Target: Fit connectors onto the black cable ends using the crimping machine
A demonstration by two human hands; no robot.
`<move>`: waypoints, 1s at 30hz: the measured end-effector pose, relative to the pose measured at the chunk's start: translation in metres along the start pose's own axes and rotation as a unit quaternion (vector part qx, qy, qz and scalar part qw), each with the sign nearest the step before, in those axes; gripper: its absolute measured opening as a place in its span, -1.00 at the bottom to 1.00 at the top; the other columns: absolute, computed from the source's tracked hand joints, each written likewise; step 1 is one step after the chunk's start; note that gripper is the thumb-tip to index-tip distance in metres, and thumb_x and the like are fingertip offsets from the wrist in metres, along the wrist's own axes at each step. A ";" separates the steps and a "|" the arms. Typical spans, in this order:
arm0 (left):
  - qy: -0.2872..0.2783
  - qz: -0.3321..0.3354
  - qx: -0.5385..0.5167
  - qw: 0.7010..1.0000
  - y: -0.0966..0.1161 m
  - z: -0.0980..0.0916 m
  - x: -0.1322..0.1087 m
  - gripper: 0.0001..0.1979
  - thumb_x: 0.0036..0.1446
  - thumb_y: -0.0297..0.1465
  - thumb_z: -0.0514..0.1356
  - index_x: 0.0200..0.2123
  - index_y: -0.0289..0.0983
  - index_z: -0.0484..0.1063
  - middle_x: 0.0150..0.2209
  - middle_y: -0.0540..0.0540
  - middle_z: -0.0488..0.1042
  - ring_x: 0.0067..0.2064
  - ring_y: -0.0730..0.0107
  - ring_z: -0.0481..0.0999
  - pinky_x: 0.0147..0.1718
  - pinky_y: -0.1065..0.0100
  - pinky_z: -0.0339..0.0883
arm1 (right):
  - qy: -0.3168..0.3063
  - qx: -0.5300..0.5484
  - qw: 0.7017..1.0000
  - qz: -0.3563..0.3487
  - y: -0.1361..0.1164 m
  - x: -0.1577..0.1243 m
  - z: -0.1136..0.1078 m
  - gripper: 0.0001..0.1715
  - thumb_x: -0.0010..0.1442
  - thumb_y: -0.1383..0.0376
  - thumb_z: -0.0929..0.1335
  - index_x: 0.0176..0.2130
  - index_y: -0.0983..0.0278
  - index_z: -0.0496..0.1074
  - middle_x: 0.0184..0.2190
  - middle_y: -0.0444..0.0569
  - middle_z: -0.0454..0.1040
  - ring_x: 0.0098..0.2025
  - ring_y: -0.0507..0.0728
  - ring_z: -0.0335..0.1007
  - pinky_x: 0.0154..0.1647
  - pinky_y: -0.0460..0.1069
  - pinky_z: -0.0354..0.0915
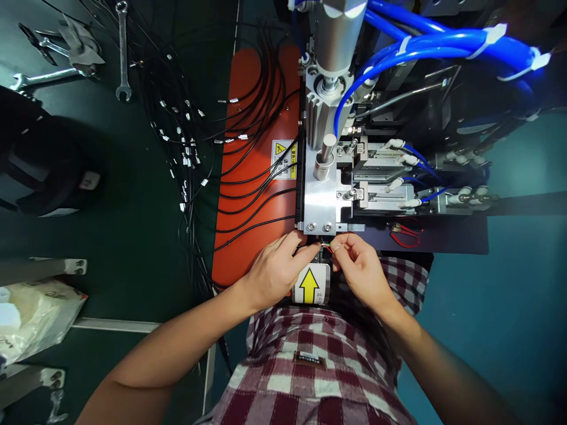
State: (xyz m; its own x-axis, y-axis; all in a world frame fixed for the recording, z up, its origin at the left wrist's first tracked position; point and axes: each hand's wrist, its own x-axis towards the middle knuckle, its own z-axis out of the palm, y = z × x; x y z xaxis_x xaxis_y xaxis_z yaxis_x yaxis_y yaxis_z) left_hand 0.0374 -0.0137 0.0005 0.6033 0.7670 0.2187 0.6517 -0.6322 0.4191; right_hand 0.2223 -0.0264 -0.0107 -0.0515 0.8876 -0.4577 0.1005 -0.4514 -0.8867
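Just in front of the machine's metal block (pixel 319 198), my two hands meet over thin coloured wires (pixel 326 247). My left hand (pixel 279 265) pinches a black cable whose end shows these strands, its fingers closed near the block's lower edge. With thumb and forefinger together, my right hand (pixel 357 260) grips the red and green strands from the other side. A white plate with a yellow arrow (pixel 309 286) sits right below the fingertips. Black cables (pixel 257 227) run from the block across an orange panel (pixel 252 254) to the left.
Bundled black cables with silvery ends (pixel 186 153) lie on the dark table to the left, near a wrench (pixel 123 53). Red-handled snips (pixel 405 231) rest at the right. Blue air hoses (pixel 434 47) arch over the machine. A plastic bag (pixel 39 313) is at far left.
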 end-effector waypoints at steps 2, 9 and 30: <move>0.002 0.000 0.002 1.000 0.000 0.000 0.000 -0.70 0.32 -0.46 -0.03 -0.08 -0.33 0.48 -0.29 -0.19 0.41 -0.24 0.31 0.48 -0.29 0.31 0.50 | 0.001 -0.003 1.000 -0.003 0.000 0.001 0.000 -0.74 0.20 0.11 0.32 -0.36 0.26 0.32 -0.56 -0.18 0.30 -0.56 0.01 0.27 -0.53 -0.08 0.19; 0.007 0.007 0.000 1.000 0.001 -0.001 0.000 -0.72 0.29 -0.47 0.01 -0.07 -0.40 0.48 -0.29 -0.23 0.41 -0.26 0.28 0.48 -0.32 0.30 0.49 | 0.009 -0.027 1.000 -0.013 0.001 0.001 -0.001 -0.76 0.22 0.14 0.30 -0.36 0.26 0.32 -0.55 -0.16 0.32 -0.54 0.02 0.28 -0.52 -0.08 0.20; -0.007 0.005 0.010 1.000 0.000 0.000 -0.002 -0.70 0.30 -0.47 -0.02 -0.04 -0.33 0.45 -0.25 -0.20 0.40 -0.22 0.30 0.48 -0.30 0.32 0.48 | 0.007 -0.035 0.998 -0.049 0.009 0.001 -0.001 -0.76 0.25 0.13 0.29 -0.35 0.24 0.31 -0.55 -0.17 0.31 -0.53 0.03 0.29 -0.51 -0.08 0.21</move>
State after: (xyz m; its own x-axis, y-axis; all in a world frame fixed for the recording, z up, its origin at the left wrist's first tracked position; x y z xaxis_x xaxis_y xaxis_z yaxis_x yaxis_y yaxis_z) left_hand 0.0362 -0.0148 -0.0003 0.6156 0.7593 0.2109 0.6551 -0.6418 0.3987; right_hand 0.2238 -0.0300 -0.0191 -0.0508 0.9288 -0.3670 0.1643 -0.3547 -0.9204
